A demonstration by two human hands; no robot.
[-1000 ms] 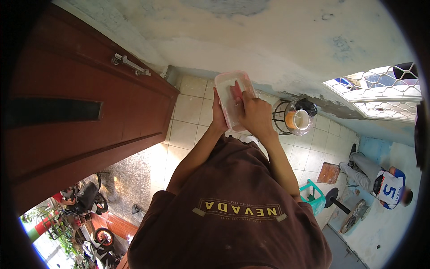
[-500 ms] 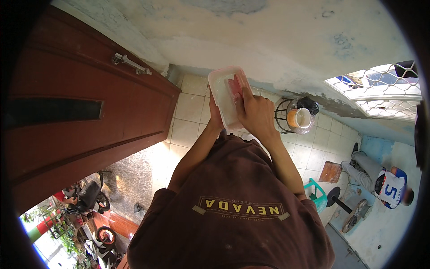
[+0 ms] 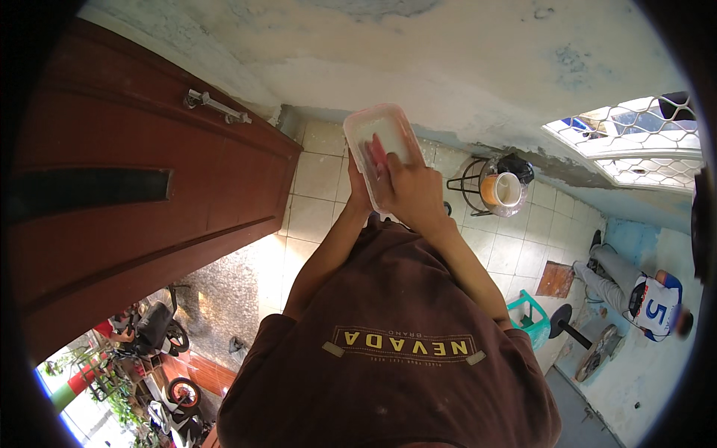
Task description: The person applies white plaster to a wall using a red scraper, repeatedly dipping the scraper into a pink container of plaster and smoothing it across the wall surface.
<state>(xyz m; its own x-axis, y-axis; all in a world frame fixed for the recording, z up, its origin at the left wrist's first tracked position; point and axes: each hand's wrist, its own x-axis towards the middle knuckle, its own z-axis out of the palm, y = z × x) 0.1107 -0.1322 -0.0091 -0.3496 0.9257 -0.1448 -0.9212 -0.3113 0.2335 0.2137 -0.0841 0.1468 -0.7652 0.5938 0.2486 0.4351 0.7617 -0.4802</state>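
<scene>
My left hand (image 3: pixel 359 187) is wrapped round the left side of a clear, pinkish rectangular plastic container (image 3: pixel 383 121). Whitish paste coats the inside of it. Dipped into this container is a flat red-pink scraper (image 3: pixel 376 152), gripped by my right hand (image 3: pixel 414 193) with the fingers over the near right rim. The blade lies toward the left wall, and part of it is hidden by my fingers.
A round stool (image 3: pixel 464 188) against the wall bears an orange-and-white tub (image 3: pixel 502 190) and a black bag (image 3: pixel 515 166). A dark red door (image 3: pixel 149 142) stands at left. Right of me are a green plastic stool (image 3: pixel 529 317) and a seated person (image 3: pixel 650 306).
The scraper has moved from the container's right wall across to its left side, my right hand going with it. The container has tilted slightly; my left hand keeps its grip.
</scene>
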